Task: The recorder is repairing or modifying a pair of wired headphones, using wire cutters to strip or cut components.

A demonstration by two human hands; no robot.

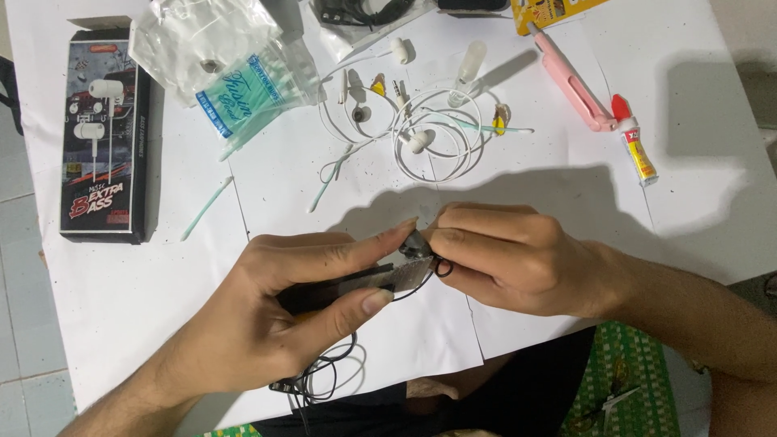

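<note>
Left hand (pixel 299 303) grips a flat metal blade (pixel 396 277). Right hand (pixel 502 255) pinches a black earbud (pixel 417 245) against the blade tip, just below the white earphone coil (pixel 433 142). Black cable (pixel 328 376) trails below the blade.

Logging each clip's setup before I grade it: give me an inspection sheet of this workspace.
Surface: white paper sheets over a table.
Job's things: small black earbud pinched by both hands; flat metal blade in the left hand.
Clutter: black earphone box, swab bag, loose swabs, pink cutter, glue tube.
Grippers: left fingers closed on blade; right hand closed on earbud.
Cables: black cable trailing; white earphones coiled.
Surroundings: tiled floor, green mat.
</note>
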